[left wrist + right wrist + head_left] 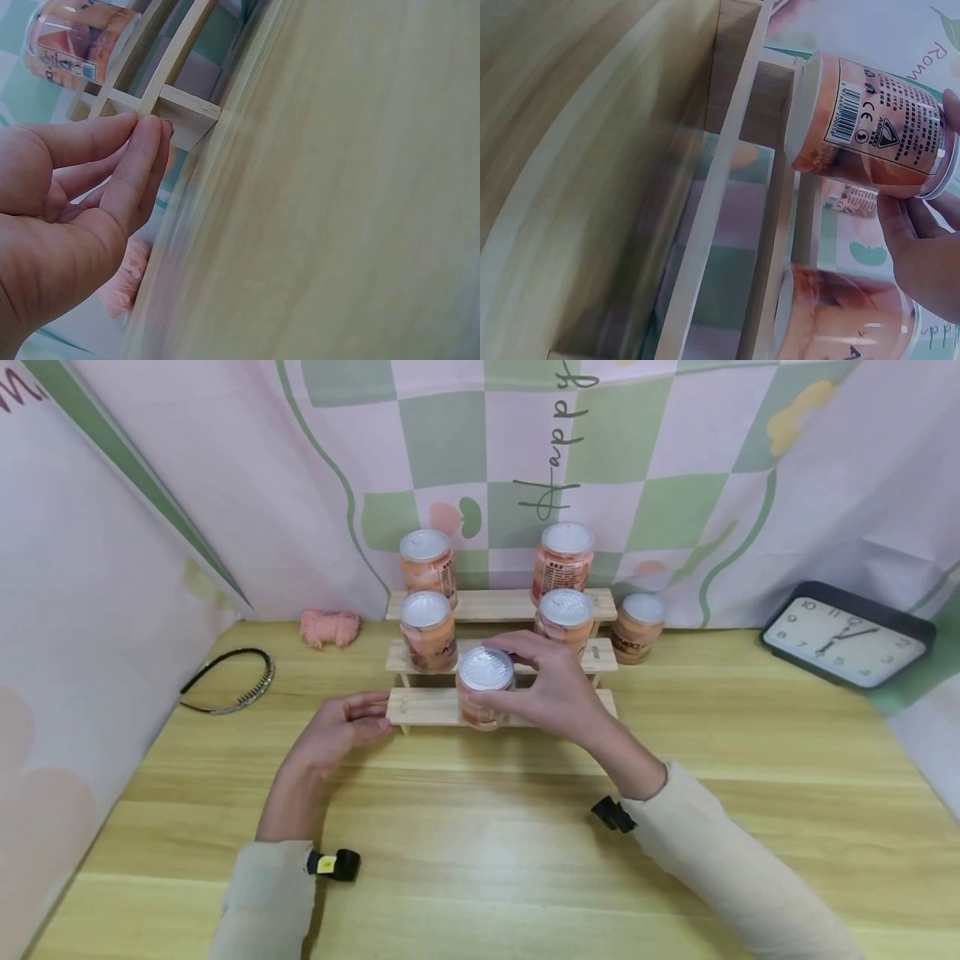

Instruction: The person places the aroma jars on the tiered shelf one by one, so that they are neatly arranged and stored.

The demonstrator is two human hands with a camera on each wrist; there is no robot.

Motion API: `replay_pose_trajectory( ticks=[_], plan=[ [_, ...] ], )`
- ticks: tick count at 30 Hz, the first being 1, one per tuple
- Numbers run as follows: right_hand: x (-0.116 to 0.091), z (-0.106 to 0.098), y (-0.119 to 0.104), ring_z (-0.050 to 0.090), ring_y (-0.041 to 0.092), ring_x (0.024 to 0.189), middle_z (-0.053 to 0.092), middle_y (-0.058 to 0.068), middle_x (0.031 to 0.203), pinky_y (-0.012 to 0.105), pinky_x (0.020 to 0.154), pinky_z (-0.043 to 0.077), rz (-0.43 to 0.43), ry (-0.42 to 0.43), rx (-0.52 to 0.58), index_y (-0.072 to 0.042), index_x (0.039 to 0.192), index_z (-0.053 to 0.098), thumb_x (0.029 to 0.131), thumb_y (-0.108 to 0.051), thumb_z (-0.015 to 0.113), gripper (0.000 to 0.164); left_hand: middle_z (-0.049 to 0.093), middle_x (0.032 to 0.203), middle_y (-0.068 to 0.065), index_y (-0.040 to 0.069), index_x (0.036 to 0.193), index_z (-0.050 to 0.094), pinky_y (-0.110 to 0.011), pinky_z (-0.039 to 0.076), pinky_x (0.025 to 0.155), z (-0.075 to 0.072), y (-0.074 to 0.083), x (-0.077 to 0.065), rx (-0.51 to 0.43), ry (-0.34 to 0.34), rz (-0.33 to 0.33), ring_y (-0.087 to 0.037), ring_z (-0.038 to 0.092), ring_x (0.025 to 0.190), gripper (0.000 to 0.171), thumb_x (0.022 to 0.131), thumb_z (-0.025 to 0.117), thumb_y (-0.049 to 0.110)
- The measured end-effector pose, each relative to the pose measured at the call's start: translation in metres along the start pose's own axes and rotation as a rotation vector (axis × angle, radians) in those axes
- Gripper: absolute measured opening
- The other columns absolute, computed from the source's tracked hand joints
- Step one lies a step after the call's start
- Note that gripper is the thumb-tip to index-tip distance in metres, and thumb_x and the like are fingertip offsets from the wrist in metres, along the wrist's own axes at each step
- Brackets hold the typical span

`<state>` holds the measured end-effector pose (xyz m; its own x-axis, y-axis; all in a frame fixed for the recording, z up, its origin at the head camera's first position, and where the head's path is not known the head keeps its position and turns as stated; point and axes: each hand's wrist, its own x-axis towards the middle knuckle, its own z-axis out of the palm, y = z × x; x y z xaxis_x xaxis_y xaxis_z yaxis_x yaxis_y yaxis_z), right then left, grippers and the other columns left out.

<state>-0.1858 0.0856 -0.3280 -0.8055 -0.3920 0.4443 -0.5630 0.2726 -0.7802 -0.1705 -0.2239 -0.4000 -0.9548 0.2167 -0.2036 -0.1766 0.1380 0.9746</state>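
Note:
My right hand (551,689) grips a clear plastic jar (483,710) with a ridged lid, thumb and fingers around its upper part. The jar is upright over the lowest step of a three-step wooden display stand (423,707). In the right wrist view, the held jar (885,124) shows a printed label with a barcode, and the fingers are at its lid end. At the stand's left side, my left hand (341,731) pinches the end of the lowest board. The left wrist view shows thumb and fingertips meeting at that wooden end (187,112).
Two jars stand on the top step, including one (562,568) at right. The middle step bears another two, one (429,639) at left. A further jar (637,631) is right of the stand. Around lie pink yarn (330,628), a black headband (255,693) and a clock (847,635).

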Motion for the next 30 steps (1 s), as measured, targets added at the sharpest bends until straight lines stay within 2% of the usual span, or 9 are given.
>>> replay_pose_trajectory(
  ticks=[3, 9, 13, 19, 25, 30],
  plan=[
    [0.003, 0.007, 0.001, 0.066, 0.024, 0.104, 0.07, 0.012, 0.117, 0.039, 0.091, 0.058, 0.003, -0.005, -0.006, 0.002, 0.12, 0.071, 0.07, -0.011, 0.095, 0.056, 0.056, 0.132, -0.032, -0.01, 0.146, 0.045, -0.029, 0.057, 0.091, 0.0, 0.0, 0.0, 0.002, 0.0, 0.004, -0.021, 0.065, 0.104, 0.052, 0.096, 0.057, -0.011],
    [0.009, 0.021, 0.001, 0.064, 0.019, 0.107, 0.069, 0.007, 0.12, 0.034, 0.091, 0.058, 0.063, -0.034, 0.004, -0.003, 0.124, 0.07, 0.073, -0.019, 0.094, 0.058, 0.056, 0.132, -0.032, -0.011, 0.146, 0.044, -0.029, 0.057, 0.091, 0.0, -0.001, 0.0, 0.01, -0.001, 0.007, -0.021, 0.066, 0.104, 0.052, 0.095, 0.058, -0.011],
    [0.013, 0.03, 0.002, 0.064, 0.016, 0.107, 0.069, 0.005, 0.12, 0.032, 0.088, 0.058, 0.047, -0.032, -0.023, -0.004, 0.123, 0.071, 0.073, -0.023, 0.094, 0.058, 0.056, 0.132, -0.032, -0.01, 0.146, 0.045, -0.028, 0.057, 0.091, 0.0, -0.001, 0.0, 0.0, 0.002, 0.003, -0.021, 0.065, 0.104, 0.052, 0.095, 0.057, -0.011],
    [0.017, 0.042, 0.003, 0.063, 0.017, 0.106, 0.07, 0.007, 0.119, 0.036, 0.086, 0.056, 0.014, -0.018, -0.068, -0.004, 0.12, 0.072, 0.071, -0.025, 0.095, 0.058, 0.056, 0.132, -0.032, -0.01, 0.146, 0.045, -0.028, 0.057, 0.091, 0.0, 0.0, 0.0, -0.002, 0.004, 0.003, -0.022, 0.065, 0.105, 0.052, 0.095, 0.058, -0.011],
    [0.019, 0.052, 0.002, 0.062, 0.019, 0.11, 0.069, 0.009, 0.121, 0.034, 0.09, 0.055, 0.029, -0.016, -0.126, -0.003, 0.119, 0.071, 0.072, -0.028, 0.095, 0.059, 0.057, 0.132, -0.031, -0.01, 0.145, 0.045, -0.027, 0.057, 0.091, 0.0, -0.001, 0.001, 0.014, 0.008, 0.006, -0.021, 0.065, 0.105, 0.052, 0.095, 0.059, -0.01],
    [0.021, 0.059, 0.0, 0.063, 0.018, 0.1, 0.07, 0.008, 0.113, 0.033, 0.079, 0.055, 0.023, 0.007, -0.171, -0.003, 0.116, 0.072, 0.072, -0.032, 0.094, 0.057, 0.057, 0.132, -0.031, -0.01, 0.146, 0.045, -0.027, 0.057, 0.091, -0.001, -0.002, 0.001, 0.026, 0.007, 0.01, -0.021, 0.065, 0.105, 0.052, 0.095, 0.059, -0.009]
  ],
)
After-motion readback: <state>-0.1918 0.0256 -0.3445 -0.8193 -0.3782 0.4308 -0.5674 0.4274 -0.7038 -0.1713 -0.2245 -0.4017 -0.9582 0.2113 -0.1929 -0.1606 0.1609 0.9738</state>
